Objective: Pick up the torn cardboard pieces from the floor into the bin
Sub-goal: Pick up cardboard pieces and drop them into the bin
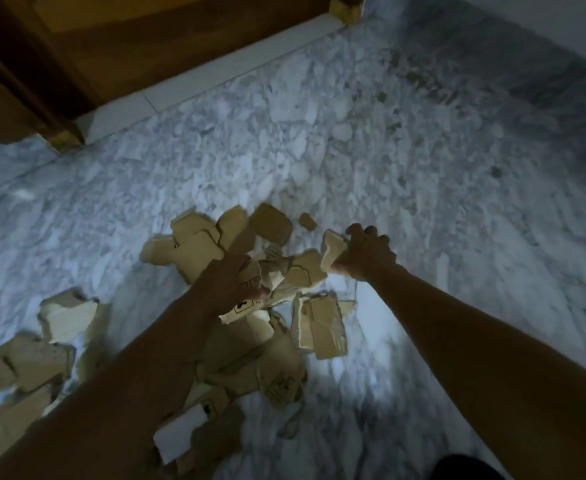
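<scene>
Gripping a folded wad of cardboard [333, 251] in the right hand [366, 257], fingers curled tight round it, held just above the marble floor [423, 161] at the right edge of the heap. Reaching with the left hand [227, 284] down onto the middle of the torn cardboard pieces [322, 329], palm down, fingers bent into the top layer and thumb laid against a printed piece [246, 308]; cannot tell through the blur whether anything is actually grasped there. Looking down on a loose pile of tan and pale scraps overlapping one another on the floor, spread from between the two forearms up to a small stray scrap [307, 221] lying just apart at the far side. Seeing more torn sheets off to the left, a pale one [71, 315] near the left forearm and a larger brown cluster [21, 367] at the frame edge. Beyond the heap, well apart from it, facing a wooden door [139, 43] with a white threshold strip [215, 72] along its foot. Dim and blurred throughout, brightest on the floor between the arms.
</scene>
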`<state>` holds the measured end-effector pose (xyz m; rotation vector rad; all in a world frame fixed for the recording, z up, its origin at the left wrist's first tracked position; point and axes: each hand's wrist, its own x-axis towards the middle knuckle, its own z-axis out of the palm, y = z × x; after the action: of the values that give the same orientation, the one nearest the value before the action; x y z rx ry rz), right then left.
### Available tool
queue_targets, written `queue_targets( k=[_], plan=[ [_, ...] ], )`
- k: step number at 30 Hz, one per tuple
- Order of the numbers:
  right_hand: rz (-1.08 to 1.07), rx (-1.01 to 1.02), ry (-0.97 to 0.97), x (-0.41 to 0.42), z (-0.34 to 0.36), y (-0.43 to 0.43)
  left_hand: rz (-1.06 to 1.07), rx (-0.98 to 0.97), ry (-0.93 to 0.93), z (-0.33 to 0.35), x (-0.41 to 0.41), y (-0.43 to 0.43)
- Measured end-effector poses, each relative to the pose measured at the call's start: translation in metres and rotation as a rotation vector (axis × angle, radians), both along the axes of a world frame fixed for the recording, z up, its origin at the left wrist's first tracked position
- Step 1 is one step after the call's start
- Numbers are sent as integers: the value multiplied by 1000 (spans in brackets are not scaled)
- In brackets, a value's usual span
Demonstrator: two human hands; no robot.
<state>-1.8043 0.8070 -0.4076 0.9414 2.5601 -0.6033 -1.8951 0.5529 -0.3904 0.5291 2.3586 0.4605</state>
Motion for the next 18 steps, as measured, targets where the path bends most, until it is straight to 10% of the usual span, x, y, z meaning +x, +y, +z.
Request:
queue_targets(
  k=[8, 18],
  plan=[
    [177, -191, -232, -30, 25, 34, -7, -31, 63, -37, -2, 2],
    [167, -117, 89, -101, 6, -9, 47, -82, 130, -22, 15, 18]
  ],
)
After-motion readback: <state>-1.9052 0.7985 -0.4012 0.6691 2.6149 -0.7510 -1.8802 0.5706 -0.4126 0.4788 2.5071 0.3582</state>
